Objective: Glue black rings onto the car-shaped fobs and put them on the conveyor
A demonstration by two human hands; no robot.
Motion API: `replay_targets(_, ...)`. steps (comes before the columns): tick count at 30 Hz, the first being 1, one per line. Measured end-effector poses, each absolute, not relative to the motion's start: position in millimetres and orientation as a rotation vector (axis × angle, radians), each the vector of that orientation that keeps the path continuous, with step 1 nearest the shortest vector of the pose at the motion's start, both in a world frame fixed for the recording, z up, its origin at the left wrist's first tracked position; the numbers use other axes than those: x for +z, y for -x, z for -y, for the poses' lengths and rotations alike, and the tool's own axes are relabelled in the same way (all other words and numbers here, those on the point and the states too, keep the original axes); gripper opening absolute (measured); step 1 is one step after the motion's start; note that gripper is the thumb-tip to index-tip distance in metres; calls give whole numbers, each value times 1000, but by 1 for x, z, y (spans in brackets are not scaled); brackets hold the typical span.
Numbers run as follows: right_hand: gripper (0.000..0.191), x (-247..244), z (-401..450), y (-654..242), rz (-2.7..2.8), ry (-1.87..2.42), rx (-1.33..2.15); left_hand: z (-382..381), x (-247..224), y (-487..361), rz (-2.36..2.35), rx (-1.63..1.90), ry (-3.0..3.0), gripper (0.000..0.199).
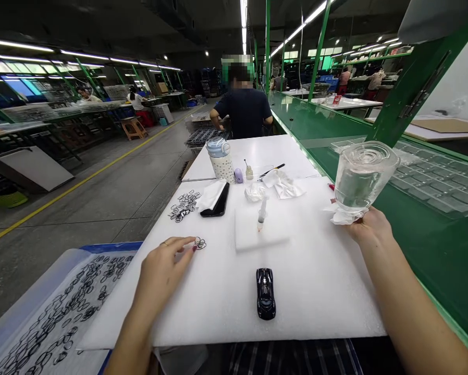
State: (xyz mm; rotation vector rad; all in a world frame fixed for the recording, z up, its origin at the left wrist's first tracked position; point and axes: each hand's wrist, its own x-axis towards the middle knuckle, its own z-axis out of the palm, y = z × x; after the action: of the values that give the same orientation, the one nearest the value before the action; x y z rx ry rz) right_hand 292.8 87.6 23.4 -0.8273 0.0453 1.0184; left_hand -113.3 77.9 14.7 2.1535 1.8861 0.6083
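My left hand [161, 271] lies on the white foam sheet [320, 307], its fingertips beside a small tangle of thin black loops [200, 243]. I cannot tell whether it pinches them. My right hand [369, 226] grips a clear cup of water [362, 177] above the sheet's right side, with a white tissue [345, 214] between palm and cup. A black toy car [266, 294] stands on the sheet between my hands. A syringe [261, 214] lies on a white foam block [261, 234], and a heap of black loops [184, 205] lies further back.
A tray of black loops [58, 317] sits at lower left. Further back are a black phone [217, 199], a water bottle [220, 159] and crumpled tissues [283, 185]. A green bench edge [414, 250] runs along the right. A co-worker [244, 107] stands beyond the table.
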Motion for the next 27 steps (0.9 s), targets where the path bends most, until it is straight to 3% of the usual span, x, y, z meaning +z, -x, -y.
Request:
replay_targets(18, 48, 33, -86, -285, -182, 826, 999, -68, 13, 111, -2039, 884, -2183, 29)
replay_targets(23, 47, 32, -86, -285, -162, 823, 1007, -55, 13, 105, -1797, 945, -2619, 24)
replay_targets(27, 47, 33, -85, -284, -150, 821, 1029, -44, 2, 97, -1392, 749, -2924, 18)
